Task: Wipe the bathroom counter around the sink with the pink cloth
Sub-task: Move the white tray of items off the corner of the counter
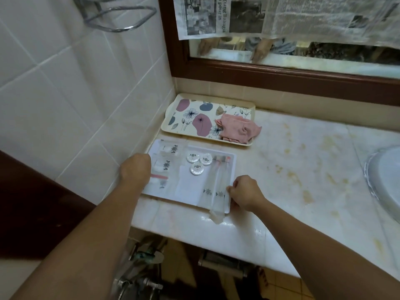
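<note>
The pink cloth (237, 129) lies crumpled on the right end of a floral tray (190, 118) at the back of the counter (303, 161). In front of it sits a white tray (188, 187) of packaged toiletries and small round soaps. My left hand (136, 169) grips that white tray's left edge by the tiled wall. My right hand (243, 192) grips its front right corner. The sink (385, 180) shows only as a rim at the far right. Neither hand touches the cloth.
The marble counter is stained yellow between the trays and the sink. A brown-framed mirror (281, 72) with newspaper taped over it runs along the back. A chrome towel rack (116, 16) hangs on the tiled wall. Pipes and a toilet-roll holder show below the counter edge.
</note>
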